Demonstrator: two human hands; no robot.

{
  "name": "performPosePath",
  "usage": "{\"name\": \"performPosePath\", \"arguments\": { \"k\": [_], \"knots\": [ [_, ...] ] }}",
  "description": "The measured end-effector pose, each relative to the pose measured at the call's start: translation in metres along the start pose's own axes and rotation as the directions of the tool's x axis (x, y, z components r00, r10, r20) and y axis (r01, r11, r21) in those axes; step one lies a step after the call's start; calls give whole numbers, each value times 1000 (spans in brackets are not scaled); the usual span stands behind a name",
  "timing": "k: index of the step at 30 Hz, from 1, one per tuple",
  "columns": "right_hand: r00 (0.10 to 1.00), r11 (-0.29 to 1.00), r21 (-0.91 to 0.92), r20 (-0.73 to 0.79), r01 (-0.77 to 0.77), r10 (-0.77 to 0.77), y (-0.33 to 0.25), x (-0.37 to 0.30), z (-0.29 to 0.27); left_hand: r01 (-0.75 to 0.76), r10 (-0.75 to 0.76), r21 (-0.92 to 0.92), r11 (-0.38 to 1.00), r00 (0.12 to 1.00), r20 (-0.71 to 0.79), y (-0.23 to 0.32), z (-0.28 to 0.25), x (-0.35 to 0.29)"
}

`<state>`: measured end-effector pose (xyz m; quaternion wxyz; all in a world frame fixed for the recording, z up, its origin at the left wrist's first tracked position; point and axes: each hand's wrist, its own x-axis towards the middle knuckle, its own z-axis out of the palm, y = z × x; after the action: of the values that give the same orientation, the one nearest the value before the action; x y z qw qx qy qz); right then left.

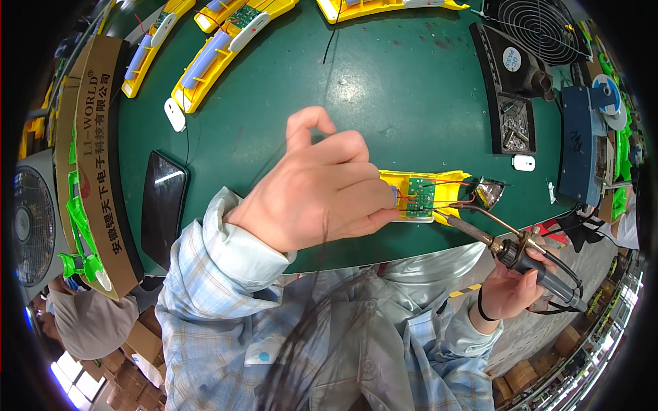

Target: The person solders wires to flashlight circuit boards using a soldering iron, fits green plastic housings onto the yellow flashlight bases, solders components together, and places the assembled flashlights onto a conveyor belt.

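Observation:
Over the left part of a yellow casing (449, 179), my left hand (315, 188) is closed, back of the hand up, one finger crooked above the rest. The casing's left end is hidden beneath it. A sliver of blue battery shows by the fingertips. Beside them a green circuit board (420, 197) with red and black wires sits inside the casing. My right hand (510, 291) grips a soldering iron (548, 277) with a thin metal tube alongside it. The iron's tip reaches the board's lower right edge; whether it touches is too small to tell.
Several yellow casings (212, 58) with batteries lie at the back. On the left are a black phone (164, 202) and a cardboard box (89, 164). Right stand a black tray (515, 127) of metal bits, a caged fan (534, 31) and a blue box (579, 147).

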<state>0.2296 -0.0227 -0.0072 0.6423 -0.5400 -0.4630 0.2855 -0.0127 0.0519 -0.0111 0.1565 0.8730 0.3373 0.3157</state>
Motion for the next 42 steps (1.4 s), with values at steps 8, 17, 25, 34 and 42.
{"name": "performPosePath", "arguments": {
  "k": [8, 17, 25, 34, 42],
  "knots": [
    [1000, 1000, 19, -13, -10, 10, 0, 0, 0, 0, 0, -15, 1000, 1000, 9, -1, 0, 1],
    [1000, 1000, 7, 11, -22, 22, -1, 1, 0, -1, 2, 21, 1000, 1000, -31, 1, 2, 0],
    [1000, 1000, 7, 30, -6, 5, 1, 1, -2, 1, -1, 12, 1000, 999, -32, 2, 3, -1],
    [999, 1000, -14, 43, -8, 8, 2, 0, -5, 8, -6, 34, 999, 999, -37, 3, 3, 0],
    [1000, 1000, -28, 26, -7, 8, 4, 1, -2, 21, -21, 15, 1000, 999, -49, 2, 4, -1]
  ]
}}
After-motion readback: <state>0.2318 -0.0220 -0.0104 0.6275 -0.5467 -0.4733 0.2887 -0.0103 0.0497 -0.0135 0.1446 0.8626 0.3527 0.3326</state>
